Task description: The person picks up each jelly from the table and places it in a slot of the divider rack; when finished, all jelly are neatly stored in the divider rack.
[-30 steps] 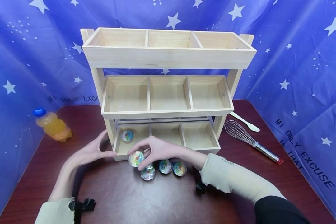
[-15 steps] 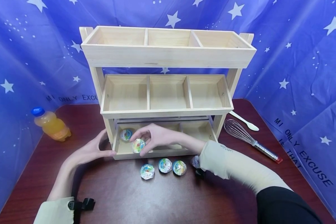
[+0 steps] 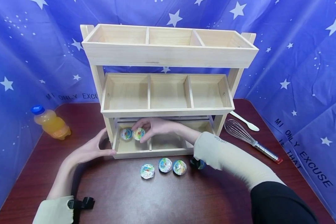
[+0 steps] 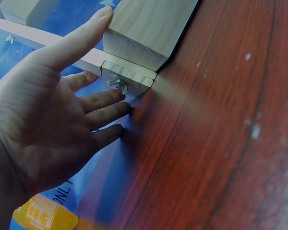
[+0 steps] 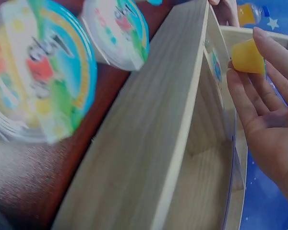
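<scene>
One lidded cup looks placed, bottom-left compartment. Right hand pinches second cup beside it. Four cups left on table, one part-hidden. Left hand spread, gripping nothing.

Head view was shot from high in front, angled forward and down, set farthest back; rack, table and bottle were taken in. Left wrist was shot close, tilted, faced at the left hand and a rack corner. Right wrist was shot close, slanted along the lowest tray, two cups framed large at left, right hand at right. Bottle was shared by all three.
</scene>
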Demonstrator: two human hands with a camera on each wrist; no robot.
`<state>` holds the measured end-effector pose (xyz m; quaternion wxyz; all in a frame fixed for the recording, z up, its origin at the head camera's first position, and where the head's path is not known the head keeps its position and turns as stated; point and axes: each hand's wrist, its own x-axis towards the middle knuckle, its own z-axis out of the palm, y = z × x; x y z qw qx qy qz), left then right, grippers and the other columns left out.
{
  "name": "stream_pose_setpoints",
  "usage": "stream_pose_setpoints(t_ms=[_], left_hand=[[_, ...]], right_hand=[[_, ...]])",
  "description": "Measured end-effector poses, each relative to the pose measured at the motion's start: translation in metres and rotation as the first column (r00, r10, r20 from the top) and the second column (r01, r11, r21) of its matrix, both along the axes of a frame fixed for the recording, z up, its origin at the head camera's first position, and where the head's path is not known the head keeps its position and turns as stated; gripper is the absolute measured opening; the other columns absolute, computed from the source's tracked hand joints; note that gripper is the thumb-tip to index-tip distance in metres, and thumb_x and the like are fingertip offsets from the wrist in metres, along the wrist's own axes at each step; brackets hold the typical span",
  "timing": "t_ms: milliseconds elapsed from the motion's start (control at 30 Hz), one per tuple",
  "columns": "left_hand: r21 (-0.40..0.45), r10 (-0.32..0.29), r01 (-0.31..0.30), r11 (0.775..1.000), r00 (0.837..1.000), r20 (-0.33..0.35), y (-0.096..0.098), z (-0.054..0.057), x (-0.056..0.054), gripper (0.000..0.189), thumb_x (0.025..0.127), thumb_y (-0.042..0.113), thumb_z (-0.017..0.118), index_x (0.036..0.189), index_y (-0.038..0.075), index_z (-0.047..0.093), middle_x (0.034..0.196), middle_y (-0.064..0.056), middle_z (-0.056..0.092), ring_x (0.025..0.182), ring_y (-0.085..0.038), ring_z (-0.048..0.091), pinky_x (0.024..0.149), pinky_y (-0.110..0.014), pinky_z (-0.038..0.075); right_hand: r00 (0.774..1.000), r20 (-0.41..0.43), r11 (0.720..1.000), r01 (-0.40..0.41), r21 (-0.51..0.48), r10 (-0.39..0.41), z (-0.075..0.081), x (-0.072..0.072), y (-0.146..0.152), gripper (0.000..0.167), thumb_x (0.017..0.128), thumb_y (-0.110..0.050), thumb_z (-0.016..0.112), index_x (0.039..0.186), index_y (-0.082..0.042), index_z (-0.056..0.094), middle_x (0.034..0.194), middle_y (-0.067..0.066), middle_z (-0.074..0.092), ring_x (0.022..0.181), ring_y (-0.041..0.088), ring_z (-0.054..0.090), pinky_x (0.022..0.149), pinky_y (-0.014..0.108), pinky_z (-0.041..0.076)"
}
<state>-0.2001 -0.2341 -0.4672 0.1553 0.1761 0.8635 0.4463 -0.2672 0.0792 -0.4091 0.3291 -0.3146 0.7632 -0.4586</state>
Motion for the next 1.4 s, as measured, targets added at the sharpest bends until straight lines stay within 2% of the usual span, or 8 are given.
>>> stream_pose_setpoints(t_ms=[200, 367, 567, 800, 1033, 1200, 1400], left_hand=[[-0.015, 0.005, -0.005, 1.000, 1.000, 0.005, 0.000, 0.000, 0.000, 0.110, 0.086, 0.034, 0.084, 0.165, 0.015, 0.010, 0.171, -0.020, 0.019, 0.157, -0.043, 0.018, 0.122, -0.071, 0.021], [-0.011, 0.000, 0.000, 1.000, 1.000, 0.002, 0.000, 0.000, 0.000, 0.110, 0.085, 0.034, 0.084, 0.165, 0.016, 0.011, 0.170, -0.020, 0.021, 0.157, -0.042, 0.019, 0.122, -0.071, 0.022], [-0.008, 0.001, -0.001, 1.000, 1.000, -0.001, 0.000, 0.000, 0.000, 0.110, 0.085, 0.034, 0.085, 0.166, 0.019, 0.011, 0.170, -0.018, 0.021, 0.157, -0.040, 0.020, 0.122, -0.071, 0.022], [-0.014, -0.001, 0.001, 1.000, 1.000, -0.002, 0.000, -0.001, 0.000, 0.110, 0.085, 0.034, 0.084, 0.166, 0.017, 0.010, 0.170, -0.019, 0.020, 0.156, -0.042, 0.019, 0.121, -0.072, 0.022], [-0.012, -0.002, 0.002, 1.000, 1.000, -0.002, 0.000, 0.001, 0.000, 0.111, 0.086, 0.034, 0.084, 0.166, 0.017, 0.009, 0.171, -0.020, 0.020, 0.157, -0.043, 0.018, 0.121, -0.072, 0.021], [-0.009, -0.006, 0.005, 1.000, 1.000, -0.009, -0.001, 0.002, 0.001, 0.110, 0.086, 0.033, 0.084, 0.166, 0.016, 0.010, 0.170, -0.020, 0.022, 0.156, -0.042, 0.020, 0.121, -0.071, 0.021], [-0.004, -0.008, 0.008, 1.000, 1.000, -0.011, 0.000, 0.000, 0.001, 0.109, 0.086, 0.032, 0.084, 0.166, 0.016, 0.011, 0.170, -0.019, 0.023, 0.155, -0.040, 0.022, 0.121, -0.070, 0.023]], right_hand=[[0.998, 0.046, 0.999, -0.034, -0.026, 0.035, -0.004, -0.011, -0.001, 0.057, 0.085, -0.001, 0.079, 0.138, -0.002, 0.058, 0.132, 0.014, 0.066, 0.101, 0.013, 0.067, 0.088, 0.027, 0.059], [0.998, 0.032, 0.999, -0.046, -0.025, 0.047, -0.006, -0.015, -0.001, 0.056, 0.085, 0.001, 0.079, 0.137, 0.000, 0.058, 0.131, 0.016, 0.066, 0.098, 0.015, 0.067, 0.087, 0.026, 0.059], [0.998, -0.002, 0.998, -0.063, 0.011, 0.063, -0.008, -0.019, -0.002, 0.054, 0.085, -0.002, 0.080, 0.135, -0.001, 0.060, 0.129, 0.014, 0.066, 0.102, 0.015, 0.067, 0.091, 0.023, 0.056], [0.990, -0.066, 0.990, -0.116, 0.080, 0.121, -0.008, -0.021, -0.007, 0.055, 0.082, -0.007, 0.083, 0.133, -0.002, 0.062, 0.128, 0.013, 0.068, 0.108, 0.012, 0.063, 0.097, 0.021, 0.051], [0.989, -0.116, 0.985, -0.076, 0.153, 0.094, -0.009, -0.018, -0.012, 0.057, 0.075, -0.010, 0.088, 0.129, -0.006, 0.068, 0.125, 0.008, 0.072, 0.107, 0.015, 0.066, 0.096, 0.023, 0.053], [0.976, -0.183, 0.975, -0.082, 0.207, 0.121, -0.010, -0.014, -0.017, 0.058, 0.073, -0.008, 0.089, 0.128, -0.007, 0.070, 0.126, 0.007, 0.072, 0.105, 0.014, 0.066, 0.093, 0.022, 0.055], [0.934, -0.281, 0.955, -0.147, 0.258, 0.220, -0.015, -0.008, -0.023, 0.053, 0.074, -0.007, 0.088, 0.124, -0.004, 0.071, 0.124, 0.007, 0.074, 0.101, 0.013, 0.064, 0.088, 0.018, 0.054]])
